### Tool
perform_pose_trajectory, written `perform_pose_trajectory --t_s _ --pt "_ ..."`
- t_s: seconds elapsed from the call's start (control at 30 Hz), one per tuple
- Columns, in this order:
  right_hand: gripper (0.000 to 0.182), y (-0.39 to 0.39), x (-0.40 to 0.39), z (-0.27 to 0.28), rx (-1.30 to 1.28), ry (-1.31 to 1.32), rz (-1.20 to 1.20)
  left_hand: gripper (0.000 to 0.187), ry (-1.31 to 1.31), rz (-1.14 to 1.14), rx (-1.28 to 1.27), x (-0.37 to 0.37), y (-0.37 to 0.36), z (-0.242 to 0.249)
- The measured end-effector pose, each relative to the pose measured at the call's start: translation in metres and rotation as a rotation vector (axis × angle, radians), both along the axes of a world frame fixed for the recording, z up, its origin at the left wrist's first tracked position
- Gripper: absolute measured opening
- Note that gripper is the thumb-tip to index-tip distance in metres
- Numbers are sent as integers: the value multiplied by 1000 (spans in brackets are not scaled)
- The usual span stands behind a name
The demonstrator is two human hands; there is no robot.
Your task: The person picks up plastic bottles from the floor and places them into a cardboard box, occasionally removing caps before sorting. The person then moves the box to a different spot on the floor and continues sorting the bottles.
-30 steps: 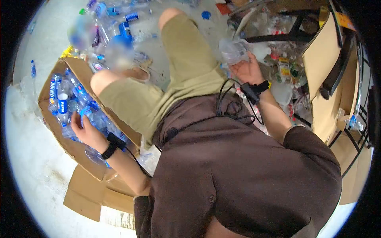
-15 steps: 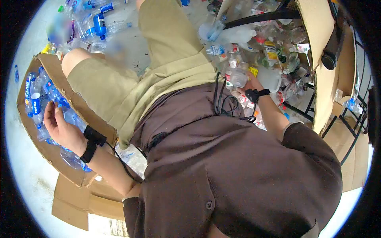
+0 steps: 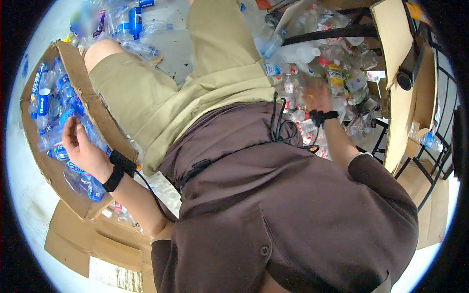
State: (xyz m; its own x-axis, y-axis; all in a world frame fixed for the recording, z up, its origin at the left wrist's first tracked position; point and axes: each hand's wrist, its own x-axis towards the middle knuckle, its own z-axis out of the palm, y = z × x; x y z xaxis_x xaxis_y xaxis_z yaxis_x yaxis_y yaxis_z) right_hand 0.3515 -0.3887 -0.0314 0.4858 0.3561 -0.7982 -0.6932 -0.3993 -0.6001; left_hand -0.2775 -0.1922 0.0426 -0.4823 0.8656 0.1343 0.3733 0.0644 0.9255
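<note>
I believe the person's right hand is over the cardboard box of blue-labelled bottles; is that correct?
Not quite: it is the left hand that is over the cardboard box of blue-labelled bottles, as the head view shows.

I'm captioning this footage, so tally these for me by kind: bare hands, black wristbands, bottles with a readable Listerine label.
Bare hands: 2 (left hand, right hand)
Black wristbands: 2
Listerine bottle: 1
Total: 5

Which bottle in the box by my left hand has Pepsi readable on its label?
The clear bottle toward the left of the box: its blue band reads PEPSI, legible on no other there.
</note>
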Motion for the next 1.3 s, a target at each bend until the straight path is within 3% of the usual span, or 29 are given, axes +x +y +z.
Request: perform_pose_trajectory --t_s 0.07,0.13,0.6,0.67,0.73,0.87,1.3 --pt "66 2 -32 -3 -94 31 -1 24 8 7 -9 0 -4 0" --pt "65 -8 -39 -19 -195 156 210 23 -4 22 -22 -1 -8 2" --pt "51 -48 -56 -44 -243 175 343 23 33 -51 -45 -10 -3 8" --pt "48 -58 -62 -51 -208 204 264 24 71 -78 -49 -6 1 17" --pt "46 -63 -64 -57 -337 200 209 25 109 -104 -51 1 11 20" --pt "47 -94 -77 -82 -274 256 137 25 87 -157 -25 9 28 27" --pt "40 -120 -92 -88 -243 323 53 24 111 -279 -20 42 52 48"
